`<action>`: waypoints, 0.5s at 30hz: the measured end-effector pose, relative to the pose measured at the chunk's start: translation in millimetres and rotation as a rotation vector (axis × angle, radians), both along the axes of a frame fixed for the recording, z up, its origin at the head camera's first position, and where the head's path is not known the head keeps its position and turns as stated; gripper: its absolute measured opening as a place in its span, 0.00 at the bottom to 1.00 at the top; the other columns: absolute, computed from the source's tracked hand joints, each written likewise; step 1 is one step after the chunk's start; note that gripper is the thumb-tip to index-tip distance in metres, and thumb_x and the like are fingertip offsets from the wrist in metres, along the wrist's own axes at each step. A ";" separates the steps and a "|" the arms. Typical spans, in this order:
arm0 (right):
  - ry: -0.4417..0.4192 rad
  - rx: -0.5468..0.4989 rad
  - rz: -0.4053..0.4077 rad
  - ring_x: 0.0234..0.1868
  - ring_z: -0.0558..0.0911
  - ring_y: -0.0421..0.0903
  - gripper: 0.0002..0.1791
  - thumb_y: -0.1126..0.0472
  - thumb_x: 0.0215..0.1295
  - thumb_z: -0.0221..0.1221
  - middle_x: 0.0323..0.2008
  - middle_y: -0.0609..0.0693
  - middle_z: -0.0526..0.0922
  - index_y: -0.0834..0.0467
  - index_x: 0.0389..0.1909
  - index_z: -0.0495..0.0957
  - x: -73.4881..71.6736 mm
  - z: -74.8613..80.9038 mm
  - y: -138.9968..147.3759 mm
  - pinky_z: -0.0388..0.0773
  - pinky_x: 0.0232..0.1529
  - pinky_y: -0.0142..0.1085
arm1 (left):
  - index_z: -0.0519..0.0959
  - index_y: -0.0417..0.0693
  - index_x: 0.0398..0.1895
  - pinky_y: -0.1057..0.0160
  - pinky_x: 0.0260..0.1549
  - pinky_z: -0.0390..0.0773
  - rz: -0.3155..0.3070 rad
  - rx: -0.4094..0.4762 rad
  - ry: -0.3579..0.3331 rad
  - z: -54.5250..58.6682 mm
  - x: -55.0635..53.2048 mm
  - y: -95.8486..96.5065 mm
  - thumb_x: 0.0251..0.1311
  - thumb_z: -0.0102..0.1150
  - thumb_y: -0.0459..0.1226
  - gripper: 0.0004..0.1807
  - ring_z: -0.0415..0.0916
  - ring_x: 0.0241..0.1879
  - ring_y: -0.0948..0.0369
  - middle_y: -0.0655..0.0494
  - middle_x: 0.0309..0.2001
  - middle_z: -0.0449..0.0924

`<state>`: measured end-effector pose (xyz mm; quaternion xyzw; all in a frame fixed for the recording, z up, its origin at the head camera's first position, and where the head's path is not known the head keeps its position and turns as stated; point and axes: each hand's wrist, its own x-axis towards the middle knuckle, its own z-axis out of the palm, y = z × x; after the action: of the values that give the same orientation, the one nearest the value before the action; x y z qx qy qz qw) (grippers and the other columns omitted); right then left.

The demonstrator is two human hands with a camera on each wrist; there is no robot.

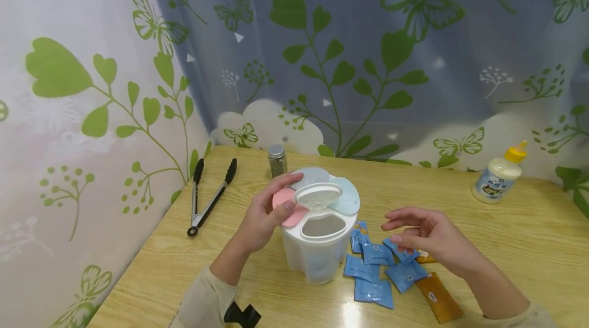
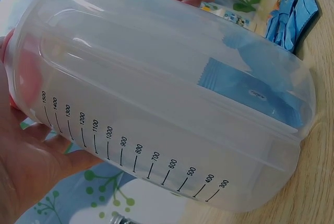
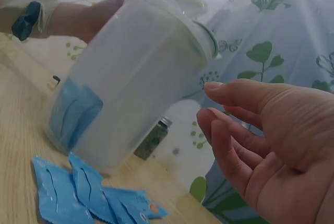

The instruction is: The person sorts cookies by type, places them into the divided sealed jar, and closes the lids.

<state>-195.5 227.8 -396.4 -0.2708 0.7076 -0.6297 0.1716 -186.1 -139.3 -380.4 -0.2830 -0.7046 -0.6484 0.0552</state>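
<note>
A translucent storage container [image 1: 317, 261] with a petal-shaped, multi-coloured top stands upright on the table. Its front white flap [image 1: 318, 195] is raised over an oval opening. My left hand [image 1: 263, 215] grips the top at its left edge, thumb on the pink lid [image 1: 287, 200]. Through the wall in the left wrist view, a blue sachet [image 2: 250, 91] lies at the bottom. To the right of the container, my right hand [image 1: 434, 238] hovers with loosely bent fingers and nothing in them. Below it lie several blue sachets [image 1: 407, 276] and a brown sachet [image 1: 438, 297].
Metal tongs with black tips [image 1: 213, 202] lie spread at the left. Behind the container stands a small jar [image 1: 277, 161] with a grey cap. A bottle with a yellow nozzle [image 1: 497, 179] is at the back right. Patterned curtain [image 1: 331, 62] borders the table's back and left.
</note>
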 end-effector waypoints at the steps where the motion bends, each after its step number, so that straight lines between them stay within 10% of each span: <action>1: 0.001 0.003 0.001 0.38 0.87 0.40 0.21 0.71 0.69 0.57 0.51 0.44 0.86 0.57 0.61 0.76 -1.2 -1.6 1.3 0.85 0.34 0.36 | 0.68 0.40 0.70 0.68 0.63 0.72 0.001 0.001 0.001 -0.1 -0.1 0.0 0.70 0.53 0.42 0.28 0.58 0.74 0.49 0.45 0.74 0.62; 15: -0.028 0.171 0.032 0.33 0.86 0.42 0.26 0.66 0.69 0.60 0.55 0.46 0.84 0.63 0.67 0.70 -20.2 -32.6 19.9 0.81 0.29 0.33 | 0.68 0.39 0.70 0.70 0.62 0.72 -0.007 0.001 0.005 2.5 0.7 1.2 0.70 0.54 0.46 0.30 0.57 0.74 0.45 0.43 0.74 0.61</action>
<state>-215.7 247.7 -428.9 -0.2573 0.7520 -0.5679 0.2140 -185.3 -138.1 -377.9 -0.2870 -0.7034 -0.6480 0.0549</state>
